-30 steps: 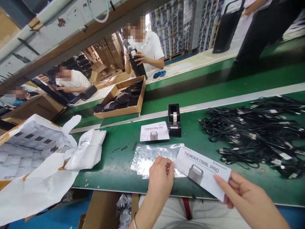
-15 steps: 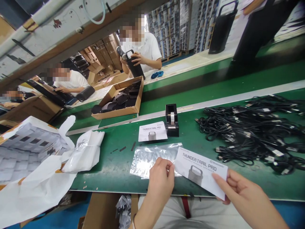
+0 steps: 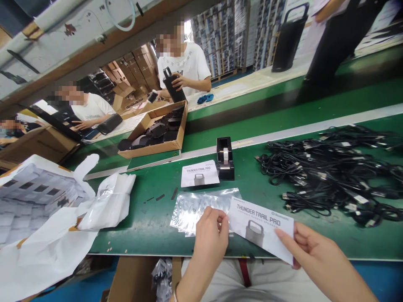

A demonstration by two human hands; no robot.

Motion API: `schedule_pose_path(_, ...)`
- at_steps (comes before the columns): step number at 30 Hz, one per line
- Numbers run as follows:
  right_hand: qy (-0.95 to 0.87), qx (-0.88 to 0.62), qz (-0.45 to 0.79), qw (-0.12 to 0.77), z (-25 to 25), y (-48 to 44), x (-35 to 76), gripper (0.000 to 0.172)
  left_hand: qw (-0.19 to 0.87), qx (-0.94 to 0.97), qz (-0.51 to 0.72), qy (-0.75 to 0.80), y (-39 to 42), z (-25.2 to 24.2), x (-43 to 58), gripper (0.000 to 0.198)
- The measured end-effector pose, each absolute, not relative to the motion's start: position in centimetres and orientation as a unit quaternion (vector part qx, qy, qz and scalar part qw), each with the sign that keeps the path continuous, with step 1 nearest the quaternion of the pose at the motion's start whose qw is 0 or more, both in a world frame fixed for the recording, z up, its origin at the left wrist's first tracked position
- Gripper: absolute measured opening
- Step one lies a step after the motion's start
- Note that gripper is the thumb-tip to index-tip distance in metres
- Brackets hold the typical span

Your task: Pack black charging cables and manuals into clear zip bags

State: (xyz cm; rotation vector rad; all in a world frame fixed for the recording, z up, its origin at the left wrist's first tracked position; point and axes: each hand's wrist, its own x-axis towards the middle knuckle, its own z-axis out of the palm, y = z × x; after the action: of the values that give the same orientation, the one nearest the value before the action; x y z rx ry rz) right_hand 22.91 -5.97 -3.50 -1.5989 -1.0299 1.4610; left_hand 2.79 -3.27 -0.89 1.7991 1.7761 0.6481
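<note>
My right hand [image 3: 310, 247] pinches a white printed booklet [image 3: 260, 226] marked "Thunder Trail Pro", thumb on top and fingers beneath, held at a slant above the table's front edge. My left hand [image 3: 210, 235] is closed in a pinch at the clear plastic bags [image 3: 192, 209], which lie flat in a small stack; its fingertips are partly hidden. The booklet's left corner overlaps the bags' right side, close to my left fingers. Just beyond the bags lies a pile of matching booklets [image 3: 200, 174], touching or nearly touching a black tape dispenser [image 3: 225, 158].
Black cables [image 3: 327, 172] are heaped on the right. At the left stand a paper-lined box [image 3: 40, 193] and wrapped white sleeves [image 3: 110, 199]. A cardboard tray [image 3: 166, 147] of black parts sits farther back. Co-workers handle black speakers [image 3: 173, 86] across the green table [image 3: 141, 235].
My hands keep nearly the same places, with the booklet turned slightly. The bags' left edges are a little more fanned. The co-worker opposite has moved one hand away from the speaker.
</note>
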Motion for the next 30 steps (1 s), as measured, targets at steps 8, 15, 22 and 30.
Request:
schedule_pose_path(8,-0.473,-0.593,0.578,0.299,-2.7,-5.5,22.4,0.038,0.270,0.683,0.257,0.628,-3.4,-0.4,2.7,0.014)
schedule_pose_path(15,-0.454,-0.465,0.714,0.262,-0.4,-3.8,21.9,0.027,0.299,0.687,0.260,0.609,-3.6,0.5,2.8,0.014)
schedule_pose_path(22,-0.468,-0.455,0.698,0.293,0.2,-1.4,18.0,0.026,0.325,0.685,0.288,0.585,-3.8,1.4,2.3,0.013)
schedule_pose_path(30,-0.471,-0.468,0.695,0.275,0.9,-1.7,19.7,0.027,0.342,0.670,0.294,0.589,-3.6,0.9,2.3,0.013)
